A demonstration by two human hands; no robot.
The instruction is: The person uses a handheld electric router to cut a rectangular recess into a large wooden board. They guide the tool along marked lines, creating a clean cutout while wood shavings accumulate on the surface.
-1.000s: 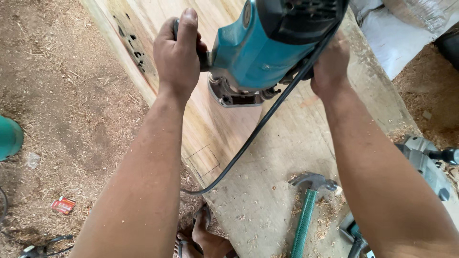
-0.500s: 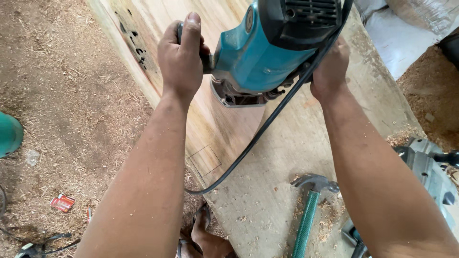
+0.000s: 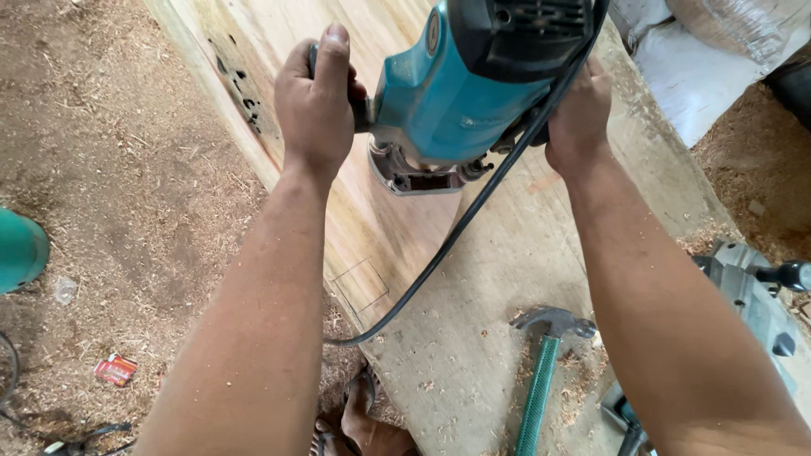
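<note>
A teal and black electric router stands on a long wooden plank. My left hand grips its left side handle. On the other side, my right hand is closed around the right handle, which is mostly hidden. The tool's black power cord runs down from its top, across the plank, and off the plank's near left edge. Pencil lines form a small rectangle on the plank near that edge.
A claw hammer with a green handle lies on the plank's near end. A grey power tool sits at the right. Sawdust covers the dirt floor. A teal object and small red packet lie left. A sandalled foot shows below.
The router and both hands have shifted slightly away along the plank. The camera view has moved a little with them.
</note>
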